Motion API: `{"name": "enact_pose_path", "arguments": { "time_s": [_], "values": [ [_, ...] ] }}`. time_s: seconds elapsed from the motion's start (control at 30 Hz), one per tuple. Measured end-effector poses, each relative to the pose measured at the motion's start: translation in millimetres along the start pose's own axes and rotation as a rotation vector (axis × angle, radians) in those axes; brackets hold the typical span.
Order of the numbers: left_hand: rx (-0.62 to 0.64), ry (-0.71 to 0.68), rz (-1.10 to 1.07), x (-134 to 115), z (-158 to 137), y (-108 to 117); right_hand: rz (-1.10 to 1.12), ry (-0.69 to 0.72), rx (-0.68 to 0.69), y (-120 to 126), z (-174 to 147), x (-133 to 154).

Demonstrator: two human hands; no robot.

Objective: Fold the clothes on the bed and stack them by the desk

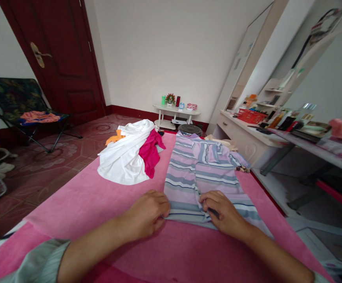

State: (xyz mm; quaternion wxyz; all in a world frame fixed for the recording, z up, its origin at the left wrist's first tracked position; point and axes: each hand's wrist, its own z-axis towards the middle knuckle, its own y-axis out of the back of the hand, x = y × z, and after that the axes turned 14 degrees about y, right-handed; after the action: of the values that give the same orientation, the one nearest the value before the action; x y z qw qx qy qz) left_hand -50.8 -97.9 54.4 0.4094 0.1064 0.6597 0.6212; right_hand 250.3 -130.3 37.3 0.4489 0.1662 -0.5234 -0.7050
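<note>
A striped shirt [182,169] in lilac, grey and white lies spread over the pink bed cover [79,212], its near edge towards me. My left hand [151,212] is closed on the shirt's near left corner, thumb below and fingers above. Further right along the same edge, my right hand [222,212] pinches the fabric near the shirt's middle line. Between the hands the hem runs fairly straight. Part of the cloth inside each grip is hidden by the fingers.
Left of the shirt lies a heap with a white garment [126,157], a magenta one [151,153] and an orange one [115,136]. A dresser [244,137] and a cluttered desk [320,145] stand at the right. A folding chair [29,102] holds clothing by the door [59,59].
</note>
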Motion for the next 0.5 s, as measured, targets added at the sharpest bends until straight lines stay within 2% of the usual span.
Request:
{"name": "enact_pose_path", "arguments": {
  "time_s": [0.13, 0.27, 0.4, 0.5],
  "values": [
    [0.082, -0.028, 0.034, -9, 8, 5, 0.039, -0.069, 0.057, 1, -2, 2],
    [0.117, 0.029, 0.064, -25, 39, 5, 0.028, -0.274, -0.025, -1, 6, -13],
    [0.065, 0.091, 0.046, -30, 79, -27, 0.064, -0.415, -0.133, -12, 17, -38],
    [0.107, -0.015, 0.007, -29, 93, -58, 0.061, -0.452, -0.179, -18, 19, -52]
  ]
}}
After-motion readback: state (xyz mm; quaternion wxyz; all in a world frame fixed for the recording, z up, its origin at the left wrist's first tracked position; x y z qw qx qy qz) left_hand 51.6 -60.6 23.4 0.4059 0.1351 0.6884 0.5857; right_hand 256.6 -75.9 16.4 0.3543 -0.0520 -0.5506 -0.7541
